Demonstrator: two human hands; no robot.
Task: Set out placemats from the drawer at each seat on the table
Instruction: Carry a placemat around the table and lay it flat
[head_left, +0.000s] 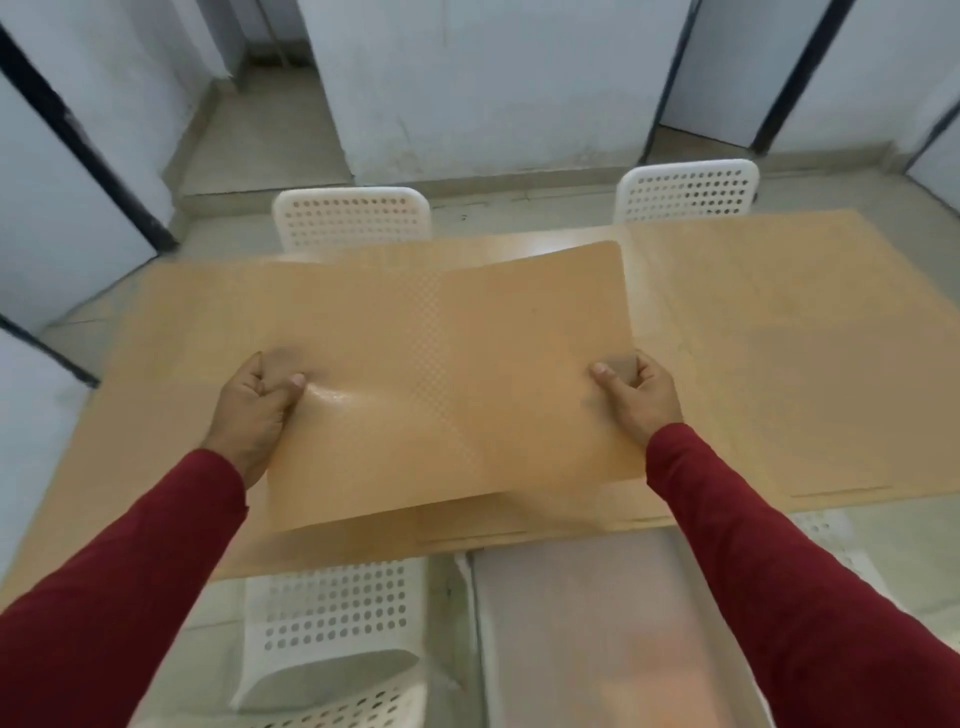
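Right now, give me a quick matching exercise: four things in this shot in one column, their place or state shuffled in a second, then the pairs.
Things:
1. placemat
2. left hand
3. far chairs
4. near chair

Place or state:
A. across the table, backs facing the camera
B. pinching the mat's left edge
C. held above the table by both hands
D. just below the table's near edge

Pairs: 1-C, 2-B, 3-A, 4-D. The right hand pinches the opposite edge.

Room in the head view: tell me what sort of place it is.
Probably a plain dining or canteen-type room. A long tan table has white perforated chairs on both sides, and both hands hold a placemat over it. Bare pale walls, tiled floor.
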